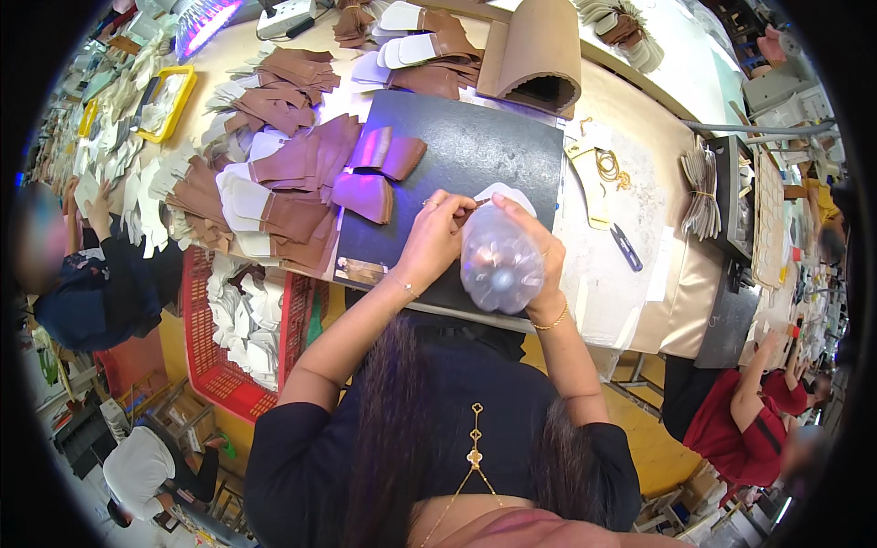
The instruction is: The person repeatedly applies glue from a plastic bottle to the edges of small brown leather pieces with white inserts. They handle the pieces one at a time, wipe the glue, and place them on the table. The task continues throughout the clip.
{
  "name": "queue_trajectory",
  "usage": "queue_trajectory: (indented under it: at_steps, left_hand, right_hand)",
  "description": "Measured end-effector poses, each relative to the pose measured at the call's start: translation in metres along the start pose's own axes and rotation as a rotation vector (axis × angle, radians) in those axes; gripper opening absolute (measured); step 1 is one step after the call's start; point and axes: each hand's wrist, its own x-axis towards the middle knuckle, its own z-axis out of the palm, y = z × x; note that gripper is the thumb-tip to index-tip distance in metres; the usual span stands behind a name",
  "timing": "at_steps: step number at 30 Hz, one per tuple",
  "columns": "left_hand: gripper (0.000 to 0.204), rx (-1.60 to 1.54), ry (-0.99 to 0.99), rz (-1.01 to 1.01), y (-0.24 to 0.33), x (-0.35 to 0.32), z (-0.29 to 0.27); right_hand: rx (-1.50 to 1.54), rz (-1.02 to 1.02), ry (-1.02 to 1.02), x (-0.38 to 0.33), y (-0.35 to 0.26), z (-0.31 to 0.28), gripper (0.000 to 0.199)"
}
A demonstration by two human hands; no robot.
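Observation:
Over a black mat (438,119), my right hand (541,242) is wrapped round the side of a clear plastic bottle (501,265), its ribbed base turned up toward me. A white round-ended piece (519,197) shows just beyond the bottle. My left hand (437,230) is closed at the bottle's left side, its fingertips pinching the brown edge of that piece. Part of the piece is hidden by the bottle and my fingers. Left of my hands, small stacks of folded brown pieces (365,194) lie on the mat.
Bundles of brown and white pieces (301,164) cover the table's left. A curved brown block (539,55) stands behind the mat. Thread snips (627,248) and elastic bands (610,166) lie right. A red basket (203,352) of white pieces sits below left. Co-workers sit at both sides.

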Motion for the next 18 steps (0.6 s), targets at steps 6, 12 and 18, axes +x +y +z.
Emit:
queue_trajectory:
  at_steps: [6,12,18]
  left_hand:
    - [0.023,-0.143,-0.09,-0.197,-0.015,0.0,0.002]
    - [0.024,-0.094,-0.064,-0.048,-0.019,-0.002,-0.002]
    - [0.029,-0.154,-0.086,-0.172,-0.012,-0.001,-0.004]
  right_hand:
    - [-0.217,0.348,0.12,0.011,0.012,-0.045,0.056]
    - [0.04,0.126,0.256,0.019,-0.01,-0.018,0.044]
    - [-0.355,0.067,0.101,0.042,-0.009,-0.023,0.044]
